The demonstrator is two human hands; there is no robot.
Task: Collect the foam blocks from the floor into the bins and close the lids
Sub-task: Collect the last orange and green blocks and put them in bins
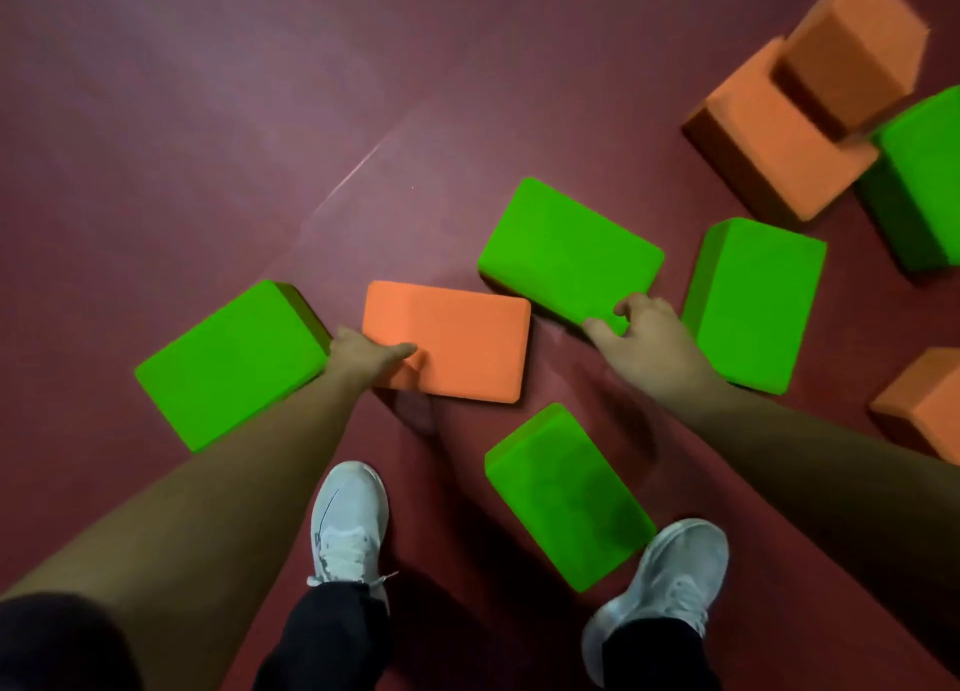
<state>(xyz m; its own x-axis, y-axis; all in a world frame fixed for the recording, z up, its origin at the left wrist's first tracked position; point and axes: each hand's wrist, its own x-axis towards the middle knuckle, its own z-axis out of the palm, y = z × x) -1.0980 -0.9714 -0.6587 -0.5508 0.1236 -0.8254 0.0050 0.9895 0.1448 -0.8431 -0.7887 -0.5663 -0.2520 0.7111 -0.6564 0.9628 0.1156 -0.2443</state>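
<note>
Head: orange block point(452, 339) in left grip point(361, 352)

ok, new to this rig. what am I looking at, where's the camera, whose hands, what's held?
No robot here: a person works with bare hands. The single picture comes from a camera worn on the head, looking down, so you see both arms and the white shoes. Green and orange foam blocks lie scattered on the dark red floor. The left hand grips the edge of the middle orange block; the right hand grips the near edge of a green block. No bins are in view.
</note>
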